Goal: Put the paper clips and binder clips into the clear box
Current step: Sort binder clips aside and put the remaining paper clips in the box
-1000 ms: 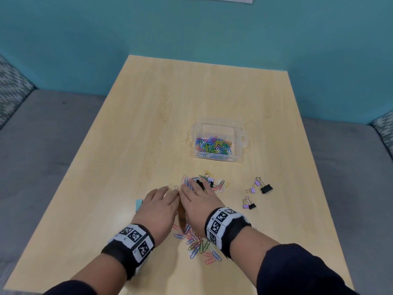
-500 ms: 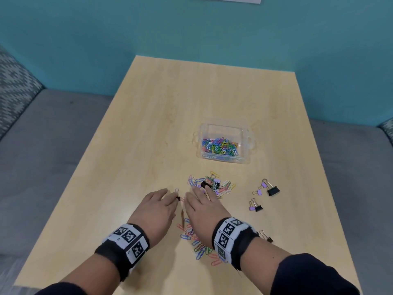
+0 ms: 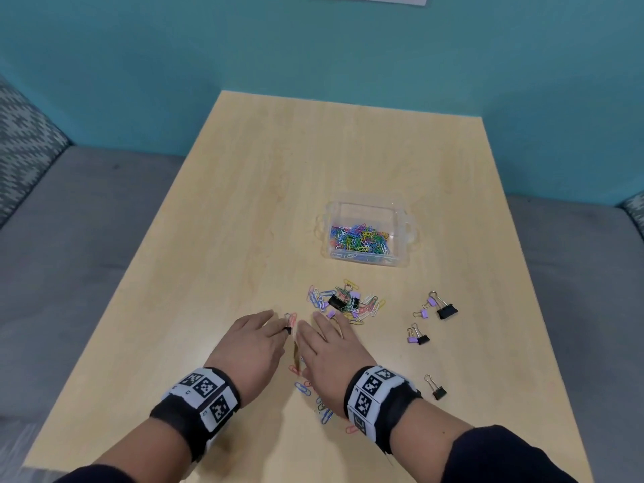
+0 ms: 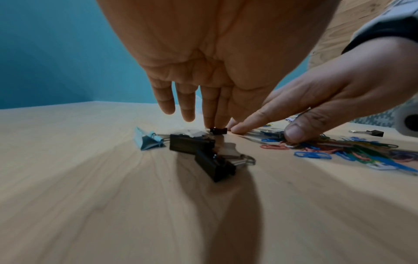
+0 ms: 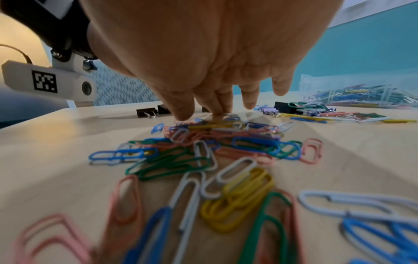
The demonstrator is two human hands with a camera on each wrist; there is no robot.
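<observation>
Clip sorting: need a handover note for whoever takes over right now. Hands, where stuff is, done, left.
Left hand: open, fingertips on a small black binder clip.
Right hand: open, fingers flat on loose paper clips.
Clear box: holds many paper clips; no binder clip visible inside.
Left: paper clip piles under the hands and near the box, with binder clips mixed in; binder clips on the table to the right.

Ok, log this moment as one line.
step: gathering clips | left hand: open, fingertips on small black binder clip | right hand: open, on paper clips | clear box: paper clips only
</observation>
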